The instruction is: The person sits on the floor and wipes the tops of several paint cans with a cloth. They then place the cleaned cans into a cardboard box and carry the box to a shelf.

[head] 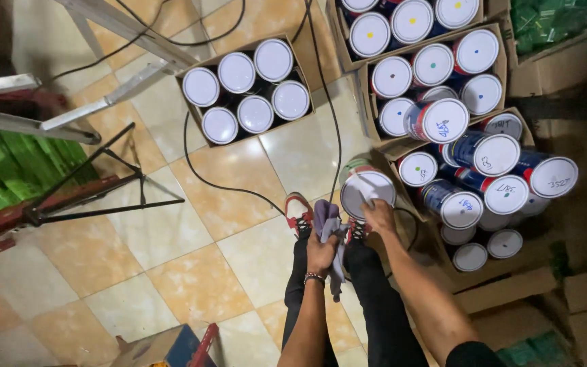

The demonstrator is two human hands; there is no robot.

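Observation:
My right hand (380, 216) grips the edge of a round paint can (367, 187) with a white lid, held just above my shoes. My left hand (321, 253) is closed on a purple-grey cloth (326, 217) that hangs down between my legs, beside the can. Both forearms reach forward from the bottom of the head view. My legs in black trousers and red-and-white shoes (298, 214) stand on the tiled floor.
An open cardboard box (191, 68) with several white-lidded cans sits ahead. More boxes and stacked cans (484, 170) crowd the right. A black cable (225, 187) loops over the tiles. A ladder and black stand (83, 197) are at left, green packs beyond.

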